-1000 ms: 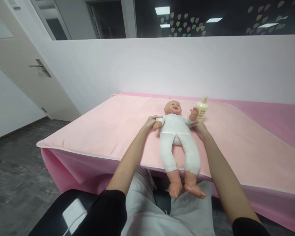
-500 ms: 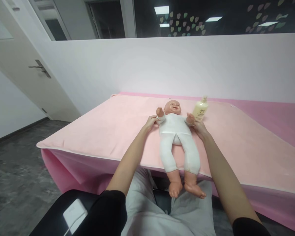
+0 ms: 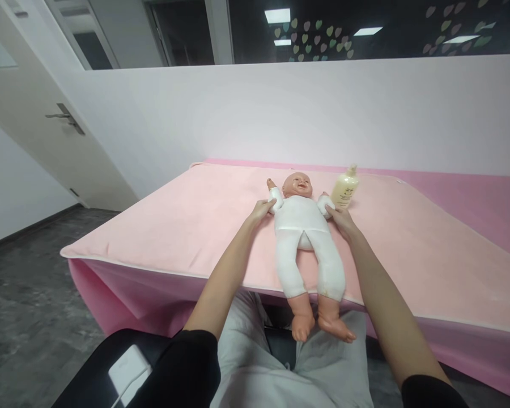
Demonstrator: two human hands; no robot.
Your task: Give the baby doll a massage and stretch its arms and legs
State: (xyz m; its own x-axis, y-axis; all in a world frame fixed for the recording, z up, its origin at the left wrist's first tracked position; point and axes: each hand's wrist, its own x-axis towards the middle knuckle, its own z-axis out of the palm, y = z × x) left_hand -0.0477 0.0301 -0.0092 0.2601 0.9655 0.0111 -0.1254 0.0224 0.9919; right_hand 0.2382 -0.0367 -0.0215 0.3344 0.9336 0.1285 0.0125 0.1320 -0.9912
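On its back on the pink padded sheet (image 3: 221,226) lies a baby doll (image 3: 301,215) with a white cloth body, its head away from me and its bare feet over the near edge. My left hand (image 3: 262,211) is closed on the doll's arm at the left, around the white sleeve. At the right, my right hand (image 3: 340,220) grips the doll's other arm. Both doll arms are raised, hands toward the head. Just behind my right hand stands a pale yellow pump bottle (image 3: 345,188), its lower part partly hidden.
A white wall (image 3: 153,119) with a window above it rises behind the table. To the left is a door with a metal handle (image 3: 70,118). A white device with a cable (image 3: 130,371) rests on a black surface at my left side.
The doll's two arms have been turned upward, so its hands now point toward its head. My hands have stayed at about the same place beside the body.
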